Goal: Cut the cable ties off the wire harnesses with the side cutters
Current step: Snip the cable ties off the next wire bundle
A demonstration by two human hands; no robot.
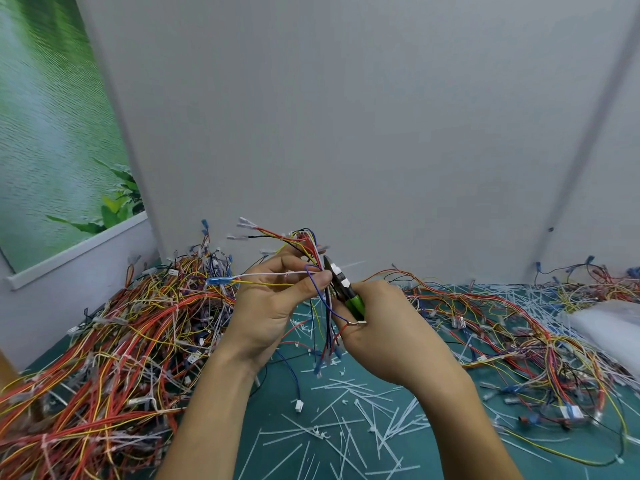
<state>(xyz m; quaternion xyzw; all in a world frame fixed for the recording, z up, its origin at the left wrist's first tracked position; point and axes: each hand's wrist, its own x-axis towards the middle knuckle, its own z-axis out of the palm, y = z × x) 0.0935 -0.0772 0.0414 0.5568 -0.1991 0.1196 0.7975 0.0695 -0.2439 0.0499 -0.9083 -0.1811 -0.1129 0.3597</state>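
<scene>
My left hand (273, 299) holds up a small wire harness (300, 241) of red, yellow, white and blue wires, thumb and fingers pinching the bundle near its middle. Wire ends with clear terminals fan out above the hand, and more wires hang below it. My right hand (384, 327) grips the green-handled side cutters (341, 284). Their metal jaws point up and left, right against the bundle beside my left thumb. A thin white cable tie (353, 264) sticks out to the right of the jaws. Whether the jaws are around the tie is not visible.
A big tangled heap of harnesses (114, 358) covers the left of the green mat (284, 403). Another spread of wires (519, 334) lies at the right, beside a white plastic bag (609, 323). Several cut white ties (360, 420) litter the mat near me. A grey wall stands behind.
</scene>
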